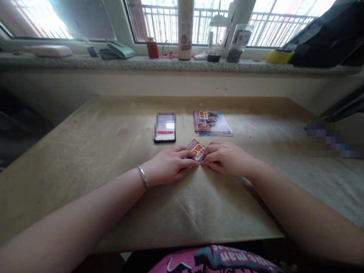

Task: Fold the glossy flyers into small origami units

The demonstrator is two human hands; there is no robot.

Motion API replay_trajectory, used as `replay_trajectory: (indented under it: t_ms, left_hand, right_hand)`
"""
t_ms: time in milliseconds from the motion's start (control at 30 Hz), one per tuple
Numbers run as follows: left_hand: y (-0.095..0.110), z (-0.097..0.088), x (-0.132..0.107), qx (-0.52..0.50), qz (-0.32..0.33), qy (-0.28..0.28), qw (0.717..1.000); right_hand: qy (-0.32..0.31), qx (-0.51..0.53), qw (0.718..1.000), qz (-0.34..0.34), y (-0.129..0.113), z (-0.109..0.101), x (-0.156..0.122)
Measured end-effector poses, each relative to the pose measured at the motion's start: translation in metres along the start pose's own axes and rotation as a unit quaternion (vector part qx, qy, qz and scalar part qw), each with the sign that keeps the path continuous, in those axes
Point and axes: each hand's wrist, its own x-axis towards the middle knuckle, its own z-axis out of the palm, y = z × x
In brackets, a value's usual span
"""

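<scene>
A small folded piece of printed paper (196, 148), pink with a yellow price patch, lies on the table between my hands. My left hand (172, 163), with a silver bangle at the wrist, presses its closed fingers over the paper's left side. At the right edge, my right hand (224, 157) pinches the paper near its lower corner. The fingertips of both hands nearly meet there, and they cover part of the sheet. Just beyond lies a stack of printed flyers (214, 123) with the same kind of price patch. A phone (165, 128) with its screen lit rests to the left of the stack.
A tan cover (113, 125) spreads over the table. On the stone windowsill (159, 65) stand a tall cylinder (185, 30), a red bottle (152, 48), clear containers (237, 43) and a green case (117, 50). A dark bag (321, 38) is at the right. Something blurred out lies at the right edge.
</scene>
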Motion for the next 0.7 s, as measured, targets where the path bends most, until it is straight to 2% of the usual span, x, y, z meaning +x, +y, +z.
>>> replay_trajectory:
  t_ms: [167, 333, 433, 700]
  left_hand:
    - [-0.001, 0.001, -0.001, 0.008, 0.001, 0.008, 1.0]
    - [-0.006, 0.0, 0.001, 0.058, 0.022, -0.009, 0.998]
    - [-0.008, -0.001, 0.002, 0.092, 0.026, 0.004, 0.995]
    - [-0.012, 0.002, 0.002, 0.083, 0.011, 0.011, 0.996]
  right_hand:
    - [0.031, 0.024, 0.999, 0.0, 0.002, 0.006, -0.004]
    - [0.048, -0.059, 0.997, -0.031, 0.0, 0.008, -0.001]
    - [0.059, -0.096, 0.993, -0.045, 0.001, 0.009, 0.002]
    - [0.065, -0.072, 0.995, -0.004, 0.002, 0.011, 0.0]
